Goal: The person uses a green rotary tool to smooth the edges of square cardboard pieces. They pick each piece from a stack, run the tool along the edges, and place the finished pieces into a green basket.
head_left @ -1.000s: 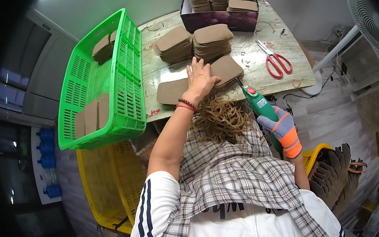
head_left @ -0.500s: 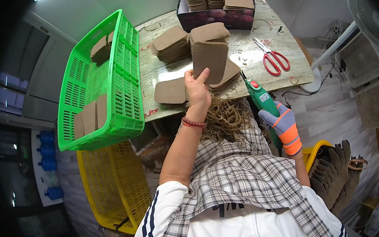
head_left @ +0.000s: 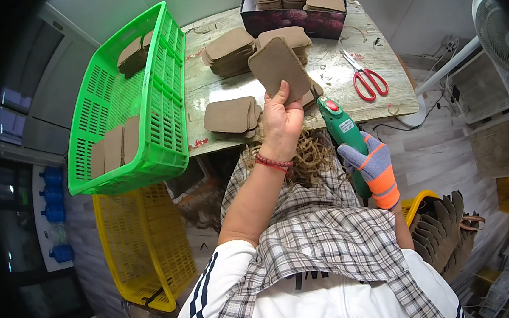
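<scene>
My bare left hand (head_left: pixel 283 124) pinches a brown rounded-corner pad (head_left: pixel 280 70) near its lower edge, thumb on top, and holds it tilted above the table. In a grey and orange glove, my right hand (head_left: pixel 370 171) grips a green handheld electric cutter (head_left: pixel 344 129) with a red button. Its thin tip points at the lower right edge of the pad; whether they touch I cannot tell. Part of another stack shows behind the pad. Below my left hand, a tangle of thin brown trimmings (head_left: pixel 311 160) lies on my checked apron (head_left: pixel 309 244).
Several pad stacks (head_left: pixel 228 50) and red-handled scissors (head_left: pixel 370 84) lie on the worn table (head_left: pixel 201 91). A dark box (head_left: pixel 294 21) of pads stands at the back. Left is a green crate (head_left: pixel 169 106) above a yellow crate (head_left: pixel 148 245). At right are a fan (head_left: pixel 498 29) and a basket of brown pieces (head_left: pixel 442 228).
My left hand has shifted right and turned the pad from nearly upright to a slant. The cutter has moved left, closer to the pad. More pads show in the stack at the table's near edge.
</scene>
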Demonstrator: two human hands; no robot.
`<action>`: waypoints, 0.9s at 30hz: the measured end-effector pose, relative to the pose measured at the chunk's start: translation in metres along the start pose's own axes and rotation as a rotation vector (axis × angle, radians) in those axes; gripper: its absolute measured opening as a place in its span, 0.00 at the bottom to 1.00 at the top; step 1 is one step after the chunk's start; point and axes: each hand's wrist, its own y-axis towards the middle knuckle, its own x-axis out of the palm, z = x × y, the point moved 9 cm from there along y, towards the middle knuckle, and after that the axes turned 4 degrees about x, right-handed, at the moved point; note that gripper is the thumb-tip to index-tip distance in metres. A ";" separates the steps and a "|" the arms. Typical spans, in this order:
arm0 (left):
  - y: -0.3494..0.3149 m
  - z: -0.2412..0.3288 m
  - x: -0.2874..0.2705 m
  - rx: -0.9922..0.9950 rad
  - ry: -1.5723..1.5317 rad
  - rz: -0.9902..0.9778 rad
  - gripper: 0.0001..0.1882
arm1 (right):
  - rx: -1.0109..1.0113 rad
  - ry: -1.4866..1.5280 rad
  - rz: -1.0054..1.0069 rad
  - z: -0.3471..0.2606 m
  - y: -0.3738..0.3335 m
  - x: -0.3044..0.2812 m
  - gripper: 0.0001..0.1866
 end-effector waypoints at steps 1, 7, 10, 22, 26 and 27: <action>-0.001 -0.002 0.001 -0.004 0.001 -0.012 0.22 | -0.007 0.010 0.006 0.000 0.000 0.000 0.19; -0.013 -0.014 -0.009 -0.067 0.030 -0.001 0.22 | 0.036 0.089 -0.022 -0.005 -0.001 0.000 0.17; -0.023 -0.022 -0.013 -0.100 0.080 -0.016 0.21 | 0.031 0.118 -0.006 -0.005 -0.001 -0.005 0.16; -0.040 -0.006 -0.022 -0.174 0.422 -0.186 0.17 | 0.032 0.081 0.014 -0.020 -0.003 -0.020 0.14; -0.025 0.031 -0.010 -0.130 0.646 -0.302 0.18 | 0.026 -0.005 -0.053 -0.026 -0.008 -0.016 0.11; -0.020 0.041 -0.008 -0.134 0.701 -0.340 0.19 | 0.028 -0.022 -0.070 -0.026 -0.009 -0.015 0.11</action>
